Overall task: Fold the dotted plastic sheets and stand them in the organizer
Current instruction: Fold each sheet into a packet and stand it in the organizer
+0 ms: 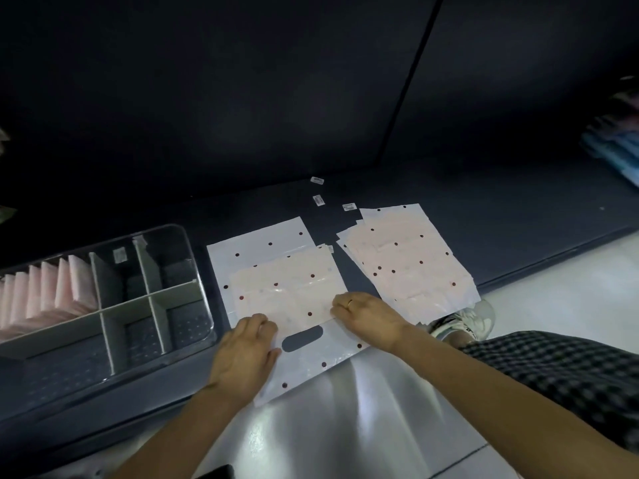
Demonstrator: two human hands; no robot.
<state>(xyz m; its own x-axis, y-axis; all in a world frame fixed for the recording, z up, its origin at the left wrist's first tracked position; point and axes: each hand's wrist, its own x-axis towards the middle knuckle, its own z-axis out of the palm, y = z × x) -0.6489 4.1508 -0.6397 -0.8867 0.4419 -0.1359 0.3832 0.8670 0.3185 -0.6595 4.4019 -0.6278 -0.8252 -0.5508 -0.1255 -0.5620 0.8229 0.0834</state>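
A white plastic sheet with dark red dots (262, 247) lies on the dark shelf, its handle cut-out (302, 338) toward me and its near corner hanging over the shelf edge. A pinkish dotted sheet (287, 288) lies on top of it. My left hand (245, 354) pinches the near left edge of the pinkish sheet. At the near right edge, my right hand (363, 312) pinches it with curled fingers. A stack of several dotted sheets (408, 261) lies to the right. The clear organizer (193, 337) stands at the left, with folded pink sheets (52, 292) upright in its far left compartment.
Grey dividers (152, 305) split the organizer into several compartments. Three small white labels (318, 200) lie on the shelf behind the sheets. The shelf's front edge (553, 261) runs diagonally; a pale floor and my shoe (460, 321) are below right. Dark back panels rise behind.
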